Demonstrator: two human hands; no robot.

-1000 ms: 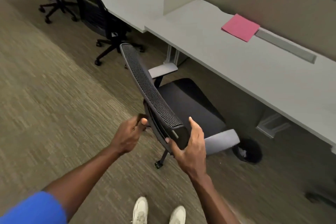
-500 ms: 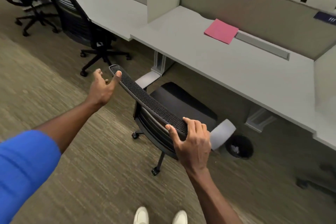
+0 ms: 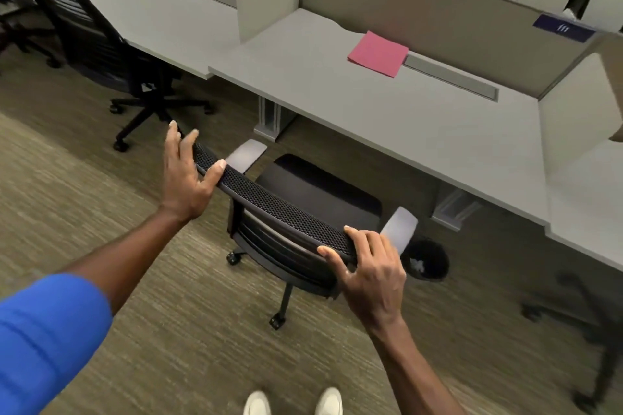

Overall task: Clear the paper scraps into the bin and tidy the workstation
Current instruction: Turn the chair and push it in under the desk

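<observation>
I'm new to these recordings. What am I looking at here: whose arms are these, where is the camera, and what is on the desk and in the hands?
There is no machine here: a person wears a wide-angle camera on the head, so you look down along their own arms. The left hand and the right hand rest on the top edge of a black mesh office chair, one near each end, with fingers loosely curled rather than clenched. The chair faces a grey desk, which carries only a pink paper. On the carpet under the desk stands a small black bin with something pale inside, too small to identify. The white shoes are the person's own.
</observation>
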